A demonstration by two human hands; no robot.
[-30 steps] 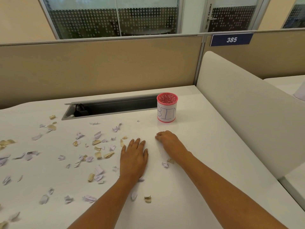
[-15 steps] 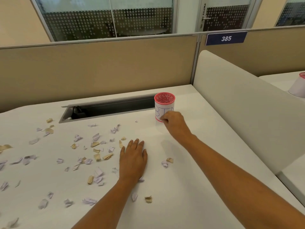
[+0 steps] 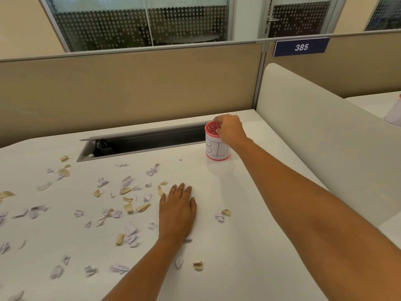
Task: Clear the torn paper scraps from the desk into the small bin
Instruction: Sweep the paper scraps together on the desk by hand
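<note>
Desk (image 3: 234,257) is white; back edge meets tan partition (image 3: 130,88), R side is closed off by pale rounded divider (image 3: 314,137). The bin (image 3: 217,148), a small pink cup w/ white label, sits far R on the desk near the back corner. A narrow bare strip lies betw. it and the divider. It stands upright, long axis vertical, mouth up, hand-lettered label facing the camera. Open cable slot (image 3: 141,142) runs along the back w/ lid tilted up, its R end just beside the bin.

R hand (image 3: 231,131) is over the bin's mouth, fingers curled down & bunched at the rim; can't tell if they pinch anything. L hand (image 3: 178,211) lies flat on desk centre, palm down, fingers straight & pressed together, w/ a scrap peeking out by the wrist.

Paper scraps (image 3: 128,208), white & tan, are scattered over L and centre of desk, thickest just L of L hand. Two lie R of it, two more near the L forearm. Desk is bare betw. L hand and bin, approx. the widest free patch. Blue plate "385" (image 3: 301,47) sits on the partition top.
</note>
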